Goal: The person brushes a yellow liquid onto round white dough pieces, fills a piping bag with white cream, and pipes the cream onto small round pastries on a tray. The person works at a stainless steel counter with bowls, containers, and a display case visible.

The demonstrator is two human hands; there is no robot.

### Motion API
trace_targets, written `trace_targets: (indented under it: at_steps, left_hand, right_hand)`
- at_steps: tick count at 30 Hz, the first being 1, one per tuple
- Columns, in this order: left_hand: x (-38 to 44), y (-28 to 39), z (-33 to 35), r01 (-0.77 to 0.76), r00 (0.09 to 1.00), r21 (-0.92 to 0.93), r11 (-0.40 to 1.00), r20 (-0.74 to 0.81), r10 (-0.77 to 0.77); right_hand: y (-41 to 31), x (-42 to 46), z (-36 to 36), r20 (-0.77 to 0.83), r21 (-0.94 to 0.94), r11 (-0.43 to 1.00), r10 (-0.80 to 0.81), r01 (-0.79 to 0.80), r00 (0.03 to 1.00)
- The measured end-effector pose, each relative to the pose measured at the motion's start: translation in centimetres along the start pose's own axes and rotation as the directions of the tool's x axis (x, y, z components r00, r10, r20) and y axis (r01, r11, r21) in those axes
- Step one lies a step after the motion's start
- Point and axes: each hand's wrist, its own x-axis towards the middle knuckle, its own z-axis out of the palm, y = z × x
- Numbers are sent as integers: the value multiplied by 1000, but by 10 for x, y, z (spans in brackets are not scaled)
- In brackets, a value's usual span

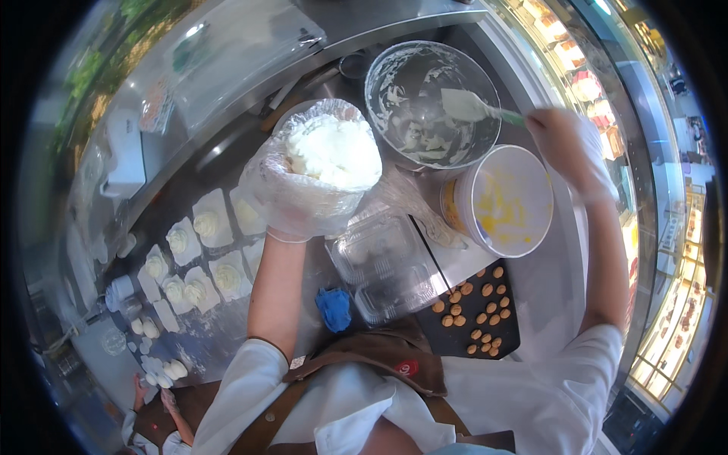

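My left hand [287, 219] holds up a clear plastic piping bag [335, 202], its rim folded outward over the hand. White whipped cream [335, 149] fills the mouth of the bag in a heap. In my gloved right hand [566, 148] is the green handle of a spatula [469, 106]. Its pale, cream-coated blade is over the inside of a wide mixing bowl [433, 154]. White cream streaks the bowl's wall and bottom. Just below the bowl, a white plastic tub [515, 199] with yellow smears inside leans on its side.
Flat dough squares topped with piped cream [228, 277] lie in rows at left. Clear clamshell containers [378, 267], a blue crumpled cloth [333, 309] and a dark tray [429, 327] of small brown cookies [487, 290] are near me. Another person's hands [169, 400] handle white pieces at lower left.
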Motion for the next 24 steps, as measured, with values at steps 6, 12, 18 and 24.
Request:
trace_targets:
  at_steps: [6,12,18,24]
  left_hand:
    - [24,-11,-6,78,996,-2,997,-38,-78]
    - [34,-14,-13,140,989,-13,990,-53,-141]
    - [38,-17,-4,212,977,-70,975,-1,-213]
    - [39,-18,9,248,969,-109,963,47,-244]
  right_hand:
    - [-61,102,43,357,-499,753,-272,429,893]
    - [-58,122,80,601,-328,792,-246,515,760]
    - [-45,129,96,631,-111,895,-273,433,726]
    - [-31,133,64,642,341,887,-462,312,611]
